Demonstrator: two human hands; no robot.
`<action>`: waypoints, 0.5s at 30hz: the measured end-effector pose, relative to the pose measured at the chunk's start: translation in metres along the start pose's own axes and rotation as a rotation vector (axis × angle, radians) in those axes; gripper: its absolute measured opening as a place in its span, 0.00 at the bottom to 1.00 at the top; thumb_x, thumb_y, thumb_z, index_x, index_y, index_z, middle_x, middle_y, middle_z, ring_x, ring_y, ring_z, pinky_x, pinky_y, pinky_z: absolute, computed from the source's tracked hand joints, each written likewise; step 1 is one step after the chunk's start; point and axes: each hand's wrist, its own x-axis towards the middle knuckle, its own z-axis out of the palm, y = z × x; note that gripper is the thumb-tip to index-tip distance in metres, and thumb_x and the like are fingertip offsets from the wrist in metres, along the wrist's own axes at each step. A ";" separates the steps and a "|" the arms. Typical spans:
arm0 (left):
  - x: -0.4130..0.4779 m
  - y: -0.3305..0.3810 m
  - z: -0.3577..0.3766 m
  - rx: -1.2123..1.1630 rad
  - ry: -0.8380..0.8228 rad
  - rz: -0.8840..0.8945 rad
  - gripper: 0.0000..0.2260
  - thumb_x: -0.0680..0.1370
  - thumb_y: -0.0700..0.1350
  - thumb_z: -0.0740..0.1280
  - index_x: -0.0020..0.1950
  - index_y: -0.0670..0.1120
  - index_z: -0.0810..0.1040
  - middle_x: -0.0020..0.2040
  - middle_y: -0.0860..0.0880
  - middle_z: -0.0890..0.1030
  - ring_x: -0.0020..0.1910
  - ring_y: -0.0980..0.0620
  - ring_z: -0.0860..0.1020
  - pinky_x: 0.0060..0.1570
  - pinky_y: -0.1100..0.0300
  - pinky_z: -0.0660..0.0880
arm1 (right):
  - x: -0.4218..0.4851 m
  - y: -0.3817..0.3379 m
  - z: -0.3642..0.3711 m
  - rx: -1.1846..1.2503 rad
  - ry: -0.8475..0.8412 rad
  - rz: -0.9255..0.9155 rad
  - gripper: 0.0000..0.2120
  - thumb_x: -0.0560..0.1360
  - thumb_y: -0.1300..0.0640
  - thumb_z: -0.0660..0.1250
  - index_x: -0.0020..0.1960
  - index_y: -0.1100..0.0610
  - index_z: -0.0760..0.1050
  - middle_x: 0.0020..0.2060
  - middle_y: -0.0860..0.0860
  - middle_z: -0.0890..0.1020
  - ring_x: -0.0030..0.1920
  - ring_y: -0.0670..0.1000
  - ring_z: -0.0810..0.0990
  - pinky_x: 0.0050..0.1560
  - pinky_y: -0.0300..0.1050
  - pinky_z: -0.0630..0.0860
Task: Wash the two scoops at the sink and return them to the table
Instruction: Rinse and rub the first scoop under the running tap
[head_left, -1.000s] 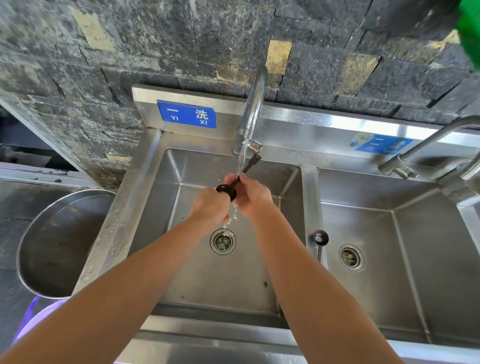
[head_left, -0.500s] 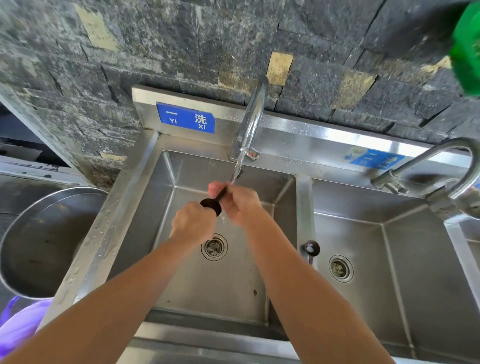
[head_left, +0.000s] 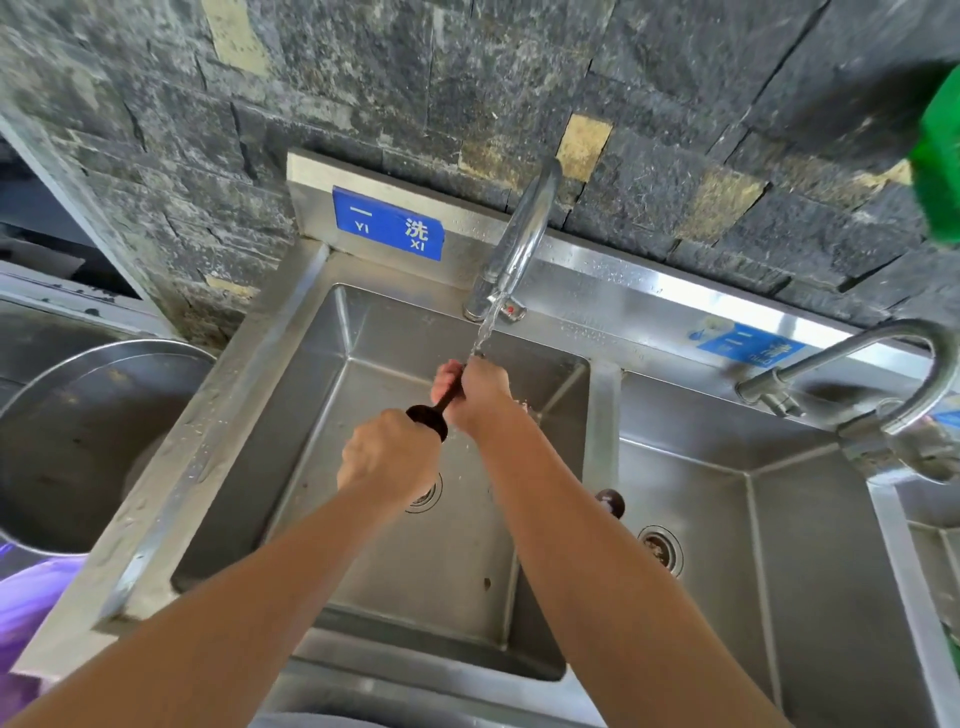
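Right hand (head_left: 480, 395) slid farther up dark scoop (head_left: 428, 417), gripping its thin handle | left hand (head_left: 387, 457) grips its round bowl

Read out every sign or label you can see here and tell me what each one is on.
"一 洗", with "YI XI" beneath: blue sign on the steel backsplash behind the left basin.
Second blue sign, on the backsplash behind the right basin: too blurred to read.
No other readable text.
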 end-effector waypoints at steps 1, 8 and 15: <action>0.001 0.001 -0.001 -0.006 0.010 -0.024 0.10 0.77 0.45 0.58 0.36 0.44 0.67 0.36 0.44 0.75 0.39 0.41 0.77 0.36 0.56 0.71 | -0.002 0.006 0.007 -0.029 -0.032 0.007 0.16 0.82 0.61 0.47 0.39 0.59 0.67 0.23 0.54 0.72 0.16 0.48 0.66 0.20 0.33 0.62; 0.016 0.007 -0.015 -0.053 0.038 -0.047 0.02 0.72 0.39 0.62 0.43 0.41 0.72 0.40 0.42 0.78 0.44 0.39 0.81 0.39 0.56 0.75 | 0.001 -0.005 0.034 -0.004 -0.124 0.006 0.19 0.84 0.60 0.44 0.38 0.61 0.66 0.28 0.52 0.68 0.21 0.47 0.63 0.18 0.37 0.59; -0.009 0.004 -0.002 0.018 0.001 0.015 0.11 0.77 0.47 0.58 0.36 0.44 0.69 0.36 0.44 0.76 0.35 0.45 0.77 0.33 0.58 0.71 | 0.014 -0.018 -0.016 -0.075 -0.063 -0.198 0.17 0.82 0.65 0.51 0.35 0.58 0.66 0.31 0.51 0.68 0.27 0.46 0.67 0.28 0.38 0.66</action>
